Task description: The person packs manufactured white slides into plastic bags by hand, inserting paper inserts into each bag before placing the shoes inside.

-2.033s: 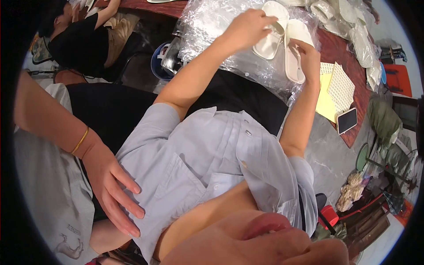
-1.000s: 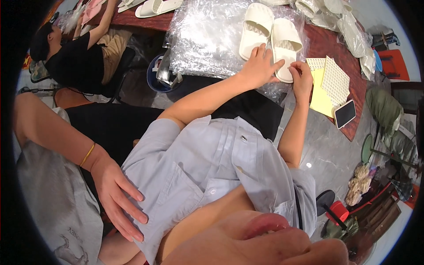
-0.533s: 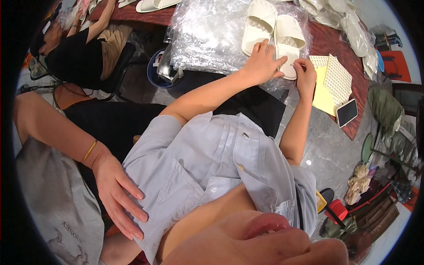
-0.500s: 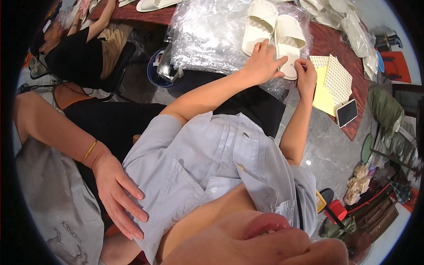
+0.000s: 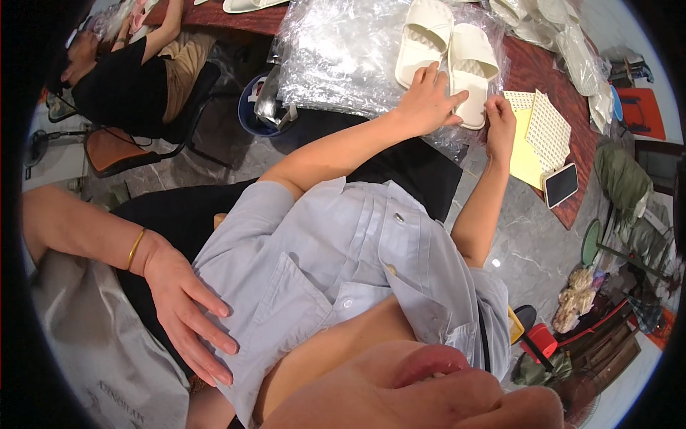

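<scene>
Two cream slippers lie side by side on clear plastic bags [image 5: 329, 64], the left slipper [image 5: 425, 36] a little farther away. My left hand [image 5: 431, 104] rests at the heel ends with its fingers spread, and its thumb lies over the heel of the right slipper [image 5: 471, 79]. Just right of that heel, apart from it, my right hand [image 5: 501, 118] is closed with thumb and fingertip pinched together. Whatever it may hold is too small to make out. Near it lie sheets of small printed labels [image 5: 549, 127] on yellow backing paper [image 5: 525, 154].
A phone [image 5: 561, 186] lies at the right edge of the red-brown table [image 5: 572, 204]. Bagged slippers [image 5: 575, 61] are piled at the far right. A blue bin [image 5: 250, 118] stands below the table. At left, another person's hand [image 5: 186, 307] touches my shirt; a seated co-worker [image 5: 118, 93] is farther off.
My right hand has drawn slightly right, away from the slipper's heel, still pinched. My left hand has stayed on the slippers. The co-worker's head and the nearby person's arm have shifted a little.
</scene>
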The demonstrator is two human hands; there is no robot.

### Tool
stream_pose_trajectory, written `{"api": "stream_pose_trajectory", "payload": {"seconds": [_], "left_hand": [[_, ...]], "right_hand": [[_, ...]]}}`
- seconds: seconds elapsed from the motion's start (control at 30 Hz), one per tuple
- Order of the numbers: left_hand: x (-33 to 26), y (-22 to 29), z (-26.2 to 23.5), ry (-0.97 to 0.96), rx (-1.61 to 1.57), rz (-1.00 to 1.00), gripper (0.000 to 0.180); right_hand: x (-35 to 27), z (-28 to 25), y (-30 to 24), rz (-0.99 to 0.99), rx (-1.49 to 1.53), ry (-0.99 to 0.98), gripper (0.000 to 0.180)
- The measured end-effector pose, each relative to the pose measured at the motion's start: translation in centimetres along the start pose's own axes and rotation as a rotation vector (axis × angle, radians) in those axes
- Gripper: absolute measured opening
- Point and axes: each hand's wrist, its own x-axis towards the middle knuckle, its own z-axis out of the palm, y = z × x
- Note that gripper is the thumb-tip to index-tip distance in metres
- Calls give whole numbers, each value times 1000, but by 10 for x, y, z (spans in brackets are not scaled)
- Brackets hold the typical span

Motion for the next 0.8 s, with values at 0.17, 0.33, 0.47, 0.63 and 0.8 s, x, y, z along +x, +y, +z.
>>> {"api": "stream_pose_trajectory", "payload": {"seconds": [0.17, 0.33, 0.47, 0.63, 0.8], "left_hand": [[-1, -2, -2, 1, -31, -19, 52], [2, -9, -33, 23, -77, -20, 33], [-7, -41, -75, 60, 25, -144, 14], [-30, -63, -60, -8, 87, -187, 10], [-45, -64, -49, 2, 53, -217, 11]], "right_hand": [[-3, 7, -26, 86, 207, 13, 8], [2, 30, -62, 11, 149, -53, 9], [13, 61, -82, -89, 72, -87, 11], [26, 103, -58, -174, -323, -223, 16], [15, 123, -41, -264, -501, -152, 13]]}}
